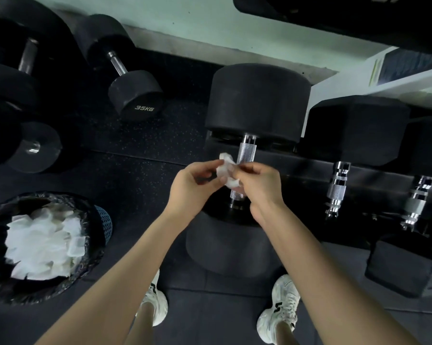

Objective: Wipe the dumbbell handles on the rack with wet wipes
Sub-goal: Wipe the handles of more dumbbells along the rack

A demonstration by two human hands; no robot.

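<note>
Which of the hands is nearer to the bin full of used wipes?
Left. The left hand is right of and beyond the bin; the right hand is farther right, in front of the dumbbell handle. Both pinch the wipe between them.

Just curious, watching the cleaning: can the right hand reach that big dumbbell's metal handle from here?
Probably yes. The right hand is right over the handle with nothing between; it and the left hand pinch the wipe.
</note>
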